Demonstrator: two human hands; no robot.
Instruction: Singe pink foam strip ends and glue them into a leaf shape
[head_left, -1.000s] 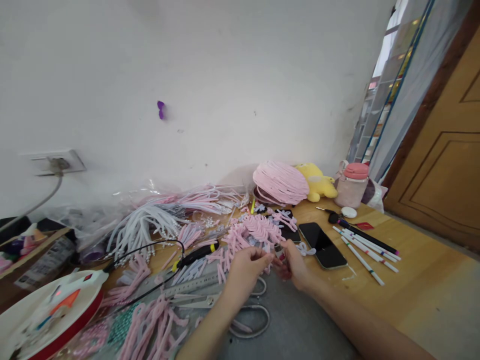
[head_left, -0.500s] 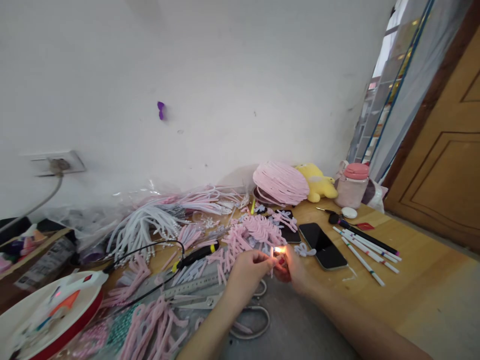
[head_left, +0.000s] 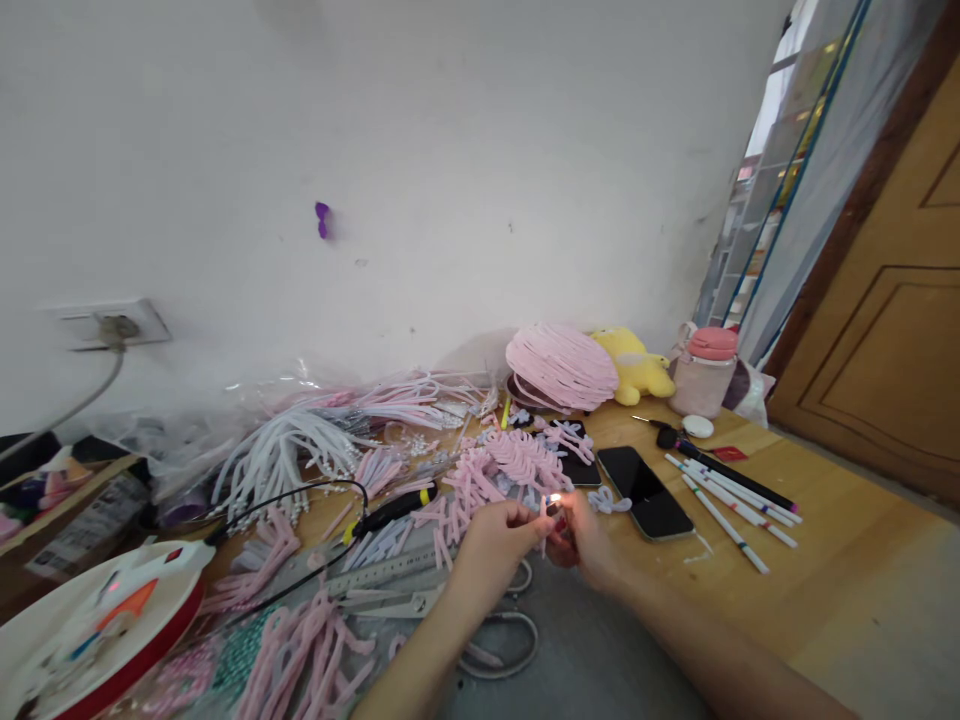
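My left hand (head_left: 504,540) pinches a short pink pipe cleaner (head_left: 544,525), held upright between thumb and fingertips. Closed around a lighter (head_left: 553,510), my right hand (head_left: 583,540) keeps its small flame beside the top of the pipe cleaner. Most of the lighter is hidden by the fingers. Just behind both hands lies a pile of bent pink pipe cleaners (head_left: 525,458). Large scissors (head_left: 504,640) rest under the left forearm, with a metal ruler (head_left: 386,572) to their left.
A phone (head_left: 646,492) and several striped pens (head_left: 739,495) lie to the right. White pipe cleaners (head_left: 289,450) spread at the back left. A glue gun (head_left: 142,580) sits on a round white lid at the left. A corded black tool (head_left: 394,510) lies left of my hands.
The lighter's flame has become smaller. Both hands stay almost in the same place, still holding the pipe cleaner and the lighter.
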